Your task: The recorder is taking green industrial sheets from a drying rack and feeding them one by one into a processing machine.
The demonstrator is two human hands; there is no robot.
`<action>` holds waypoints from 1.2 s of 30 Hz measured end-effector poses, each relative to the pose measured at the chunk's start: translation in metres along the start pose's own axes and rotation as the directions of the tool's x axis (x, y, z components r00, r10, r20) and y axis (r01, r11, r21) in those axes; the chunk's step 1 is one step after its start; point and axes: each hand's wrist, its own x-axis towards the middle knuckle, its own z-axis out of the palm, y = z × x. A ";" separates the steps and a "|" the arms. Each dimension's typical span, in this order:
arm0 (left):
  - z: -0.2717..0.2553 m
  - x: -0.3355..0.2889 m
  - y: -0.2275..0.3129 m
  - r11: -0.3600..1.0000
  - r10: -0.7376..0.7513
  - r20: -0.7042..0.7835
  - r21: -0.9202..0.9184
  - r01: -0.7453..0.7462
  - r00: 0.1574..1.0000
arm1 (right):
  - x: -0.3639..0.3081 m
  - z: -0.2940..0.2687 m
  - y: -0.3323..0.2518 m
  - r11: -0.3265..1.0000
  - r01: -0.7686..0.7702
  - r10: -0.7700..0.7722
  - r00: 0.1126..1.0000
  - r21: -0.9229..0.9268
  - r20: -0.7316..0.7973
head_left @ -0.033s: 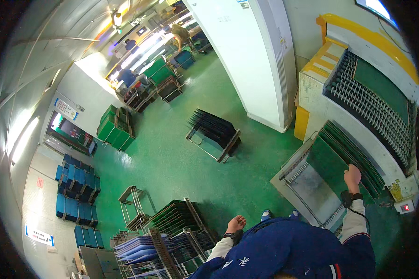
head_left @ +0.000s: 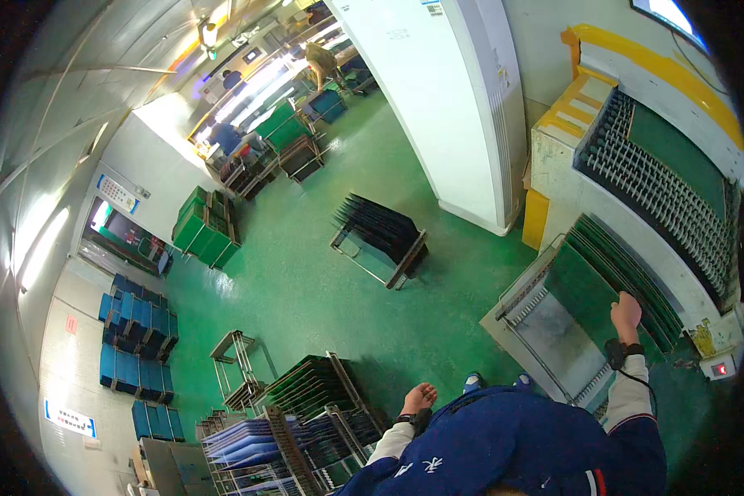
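Note:
My right hand (head_left: pixel 627 312) is closed on the near edge of a dark green flat panel (head_left: pixel 583 285), its fingertips partly hidden. That panel is the foremost of several standing on edge in a slotted metal rack (head_left: pixel 517 318) at the right. The near part of the rack holds no panels, so its pale grey base (head_left: pixel 546 335) shows. On the left of my body, my left hand (head_left: pixel 420 398) hangs with its fingers loosely curled and nothing visible in them. Beside it stands a rack of dark green panels (head_left: pixel 310 384).
A machine with rows of rollers (head_left: pixel 661 182) borders the right rack. A tall white cabinet (head_left: pixel 438 99) rises ahead. Mid-floor stands a rack of black panels (head_left: pixel 380 227); an unfilled metal frame (head_left: pixel 238 368) is at left. Blue bins (head_left: pixel 136 372) line the left wall. People work far off.

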 end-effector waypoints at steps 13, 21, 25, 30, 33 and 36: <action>0.016 -0.017 -0.001 1.000 -0.006 -0.078 0.005 0.007 0.997 | -0.008 -0.008 -0.004 1.000 -0.002 0.002 0.999 0.009 0.046; -0.010 -0.007 -0.003 0.977 -0.043 0.453 -0.167 0.132 0.890 | -0.005 -0.046 -0.003 0.993 0.115 -0.115 0.993 0.015 -0.019; 0.005 -0.003 -0.004 0.997 -0.035 0.156 -0.060 0.045 0.987 | -0.009 -0.089 0.015 0.980 0.194 -0.195 0.938 -0.034 -0.286; 0.017 -0.001 -0.005 0.999 -0.041 0.013 -0.017 0.041 0.999 | -0.004 -0.140 0.049 0.990 0.108 -0.080 0.961 0.093 -0.266; 0.029 0.003 -0.006 0.999 -0.046 0.029 0.023 0.045 0.999 | 0.007 -0.154 0.109 0.775 0.103 -0.072 0.995 0.623 -0.074; 0.035 0.001 -0.007 0.998 -0.009 -0.071 0.062 0.013 0.997 | -0.005 -0.130 0.131 0.828 0.168 -0.049 0.972 0.534 -0.229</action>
